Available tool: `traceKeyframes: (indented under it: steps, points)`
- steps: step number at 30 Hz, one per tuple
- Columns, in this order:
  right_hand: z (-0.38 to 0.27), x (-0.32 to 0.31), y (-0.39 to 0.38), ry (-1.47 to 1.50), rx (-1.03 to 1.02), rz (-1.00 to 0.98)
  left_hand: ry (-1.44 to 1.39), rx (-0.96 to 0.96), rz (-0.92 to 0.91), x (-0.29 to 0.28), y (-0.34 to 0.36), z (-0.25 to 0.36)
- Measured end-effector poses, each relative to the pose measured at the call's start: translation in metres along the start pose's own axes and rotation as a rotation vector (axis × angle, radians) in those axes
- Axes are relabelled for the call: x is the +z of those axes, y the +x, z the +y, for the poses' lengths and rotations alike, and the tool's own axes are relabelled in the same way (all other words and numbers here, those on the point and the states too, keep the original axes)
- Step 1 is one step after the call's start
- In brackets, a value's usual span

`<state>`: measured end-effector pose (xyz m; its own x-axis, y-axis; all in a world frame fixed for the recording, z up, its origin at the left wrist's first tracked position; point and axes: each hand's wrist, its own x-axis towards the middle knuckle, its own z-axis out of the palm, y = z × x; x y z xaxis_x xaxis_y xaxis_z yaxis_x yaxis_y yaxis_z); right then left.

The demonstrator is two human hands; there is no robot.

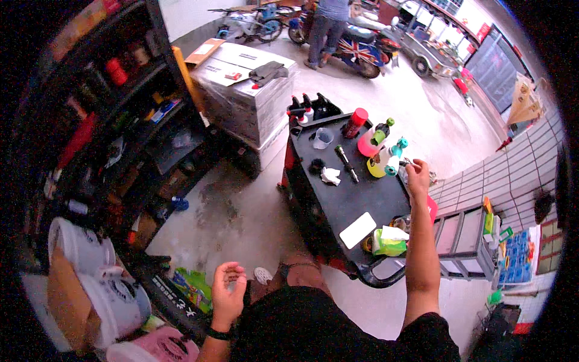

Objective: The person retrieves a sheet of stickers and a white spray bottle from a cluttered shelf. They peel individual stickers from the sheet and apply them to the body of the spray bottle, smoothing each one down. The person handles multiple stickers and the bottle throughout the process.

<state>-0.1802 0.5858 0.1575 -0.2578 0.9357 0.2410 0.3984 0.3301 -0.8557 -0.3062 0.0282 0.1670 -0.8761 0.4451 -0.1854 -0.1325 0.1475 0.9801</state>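
My right hand (417, 178) reaches over the right edge of a black cart top (329, 208). Its fingers are pinched at a small dark item that I cannot make out. Close beside it stand a yellow spray bottle (376, 166) with a white and teal head and a pink bottle (368, 145) with a green top. My left hand (228, 294) hangs low at the left of my body, loosely curled, with nothing seen in it. On the cart lie a black flashlight-like tube (346, 163), a crumpled white tissue (330, 175) and a white phone-like slab (357, 230).
A red-capped can (355, 123), a clear cup (322, 138) and a green tissue pack (389, 242) share the cart. Dark shelves (114, 139) line the left, with white buckets (114, 301) below. A wrapped carton stack (244, 90) stands ahead. Beyond, a person (329, 30) stands near motorbikes (362, 51).
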Motion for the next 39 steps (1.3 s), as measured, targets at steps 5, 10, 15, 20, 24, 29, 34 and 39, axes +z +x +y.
traceKeyframes:
  steps: [5, 10, 15, 20, 24, 29, 34, 39]
  points:
    - [0.073, 0.027, 0.076, -0.159, 0.462, -0.283, 0.124, -0.055, -0.047, -0.011, 0.060, 0.003]
    - [0.136, 0.056, 0.103, -0.298, 0.380, -0.084, 0.193, -0.097, -0.025, -0.012, 0.110, -0.003]
    - [0.045, 0.076, 0.107, -0.661, -0.213, 0.167, 0.239, -0.129, -0.064, 0.010, 0.149, 0.014]
    - [-0.042, 0.133, 0.122, -0.741, -0.042, -0.095, 0.219, -0.126, -0.138, 0.032, 0.193, 0.022]
    - [-0.027, 0.157, 0.129, -0.792, 0.109, -0.047, 0.191, -0.104, -0.154, 0.034, 0.212, 0.024]
    - [0.027, 0.177, 0.136, -0.518, 0.251, 0.067, 0.170, -0.158, -0.107, 0.024, 0.220, 0.019]
    - [0.036, 0.164, 0.143, -0.339, 0.154, 0.075, 0.166, -0.209, -0.107, 0.020, 0.222, 0.019]
    - [-0.030, 0.137, 0.113, -0.161, 0.193, -0.041, 0.076, -0.216, -0.173, 0.025, 0.234, 0.011]
